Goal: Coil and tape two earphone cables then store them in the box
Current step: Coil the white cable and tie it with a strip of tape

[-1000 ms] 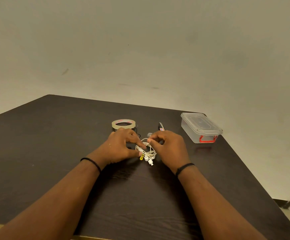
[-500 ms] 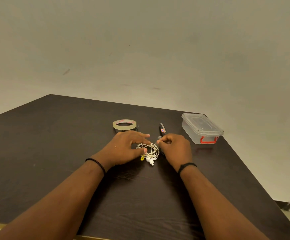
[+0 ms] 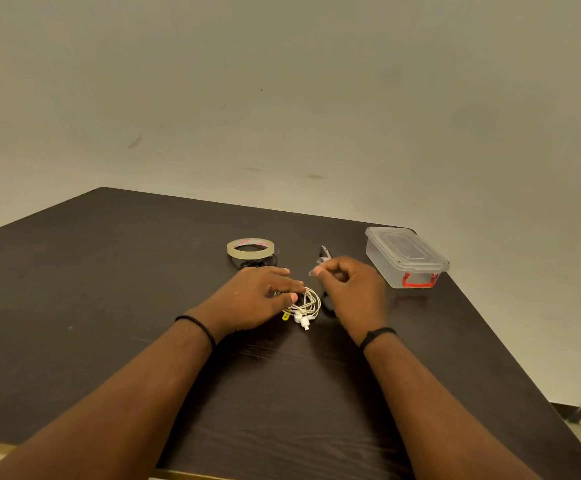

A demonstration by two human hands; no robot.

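Observation:
A coiled white earphone cable (image 3: pixel 308 304) lies on the dark table (image 3: pixel 109 289), its earbuds and plug at the near side. My left hand (image 3: pixel 252 299) pinches the coil's left edge between thumb and fingers. My right hand (image 3: pixel 353 292) hovers just right of the coil with fingers curled, pinching a small clear piece of tape (image 3: pixel 314 271) at its fingertips. A roll of clear tape (image 3: pixel 251 247) sits behind my left hand, with a black earphone cable (image 3: pixel 256 262) bunched in front of it. The clear plastic box (image 3: pixel 407 258) with a red latch stands at the right, lid on.
Scissors (image 3: pixel 324 252) lie between the tape roll and the box, partly hidden by my right hand; their dark handle (image 3: pixel 327 304) shows beside the coil. The table's right edge runs just past the box. A plain wall lies beyond.
My right hand has drawn back from the white coil, up and to the right, still pinching the tape piece. My left hand stays on the coil.

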